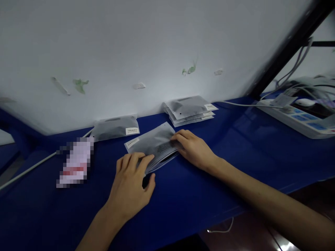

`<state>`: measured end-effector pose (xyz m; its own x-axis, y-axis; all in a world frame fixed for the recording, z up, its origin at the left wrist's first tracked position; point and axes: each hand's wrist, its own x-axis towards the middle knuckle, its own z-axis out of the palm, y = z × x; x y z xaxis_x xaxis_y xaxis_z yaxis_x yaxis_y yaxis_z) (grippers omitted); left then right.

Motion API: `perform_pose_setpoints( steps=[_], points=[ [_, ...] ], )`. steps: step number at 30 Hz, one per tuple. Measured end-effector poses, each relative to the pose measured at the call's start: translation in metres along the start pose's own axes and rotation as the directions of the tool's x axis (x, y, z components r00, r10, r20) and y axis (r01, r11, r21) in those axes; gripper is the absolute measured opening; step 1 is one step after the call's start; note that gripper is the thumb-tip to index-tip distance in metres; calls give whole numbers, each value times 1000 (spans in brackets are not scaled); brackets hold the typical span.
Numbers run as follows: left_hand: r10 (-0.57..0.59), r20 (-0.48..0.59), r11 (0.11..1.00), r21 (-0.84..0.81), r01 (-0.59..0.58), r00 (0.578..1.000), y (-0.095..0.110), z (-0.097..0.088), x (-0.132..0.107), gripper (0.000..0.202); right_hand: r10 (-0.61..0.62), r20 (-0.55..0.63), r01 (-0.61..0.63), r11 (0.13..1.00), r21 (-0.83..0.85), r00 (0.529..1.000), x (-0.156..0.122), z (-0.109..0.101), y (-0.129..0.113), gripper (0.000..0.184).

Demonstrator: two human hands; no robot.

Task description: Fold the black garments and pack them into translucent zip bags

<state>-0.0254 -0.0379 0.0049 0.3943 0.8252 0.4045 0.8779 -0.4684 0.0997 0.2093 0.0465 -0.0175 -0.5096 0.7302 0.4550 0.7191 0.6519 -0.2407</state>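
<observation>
- A white cable (31, 169) runs along the far left of a blue bench (243, 157), set against a pale wall (117, 42).
- A pinkish sheet (75, 161) with a red band, its details blurred out, lies just beside the cable.
- A frosted packet at the back (112, 127) rests near the wall, its white label at the right end.
- A person's left hand (129, 183) reaches over the near edge of the central packet, its fingers bent and touching the surface, the thumb spread well away and gripping nothing.
- The central packet (157, 137) lies at an angle on the bench between the two hands, label at its upper left, its near edge showing several layers and a dark gap.
- A stack of frosted packets (190, 106), labels facing right, sits behind, close to the wall.
- The right hand (195, 148) rests at the central packet's right end, fingers curled against it; with the thumb hidden, whether they pinch it cannot be told.
- A white power strip (300, 120) with blue sockets, trailing cords, stands at far right.
</observation>
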Motion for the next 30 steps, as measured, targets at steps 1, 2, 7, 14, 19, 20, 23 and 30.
perform_pose_setpoints(
  steps=[1, 2, 7, 14, 19, 20, 23, 30],
  points=[
    [23, 29, 1000, -15, -23, 999, 0, -1, 0, 44, 4, -3, -4, 1000, -4, 1000, 0, 0, 4, 25],
    [43, 54, 999, -33, -41, 998, 1, -2, 0, 49, 3, -4, -3, 1000, -9, 1000, -1, -1, 8, 28],
    [105, 40, 991, -81, -102, 994, -2, -1, -1, 46, -15, 2, 15, 1000, -10, 1000, -6, -7, 17, 44],
    [132, -87, 983, -115, -142, 987, -5, 6, -2, 21, -153, -144, 160, 986, 44, 978, -14, -14, -12, 40],
    [228, -146, 962, -117, -245, 963, 3, 8, 1, 22, -421, -85, 423, 906, 7, 903, -16, -11, -32, 25],
    [230, -148, 960, -128, -249, 962, 6, 7, 2, 23, -457, -79, 458, 889, -4, 886, -16, -10, -34, 22],
    [239, -166, 955, -138, -263, 957, 14, 7, 4, 21, -507, -112, 505, 862, -44, 855, -17, -8, -35, 14],
    [276, -229, 955, -39, -292, 933, 18, 7, 3, 16, -526, -160, 514, 850, -113, 835, -18, -9, -37, 14]
  ],
)
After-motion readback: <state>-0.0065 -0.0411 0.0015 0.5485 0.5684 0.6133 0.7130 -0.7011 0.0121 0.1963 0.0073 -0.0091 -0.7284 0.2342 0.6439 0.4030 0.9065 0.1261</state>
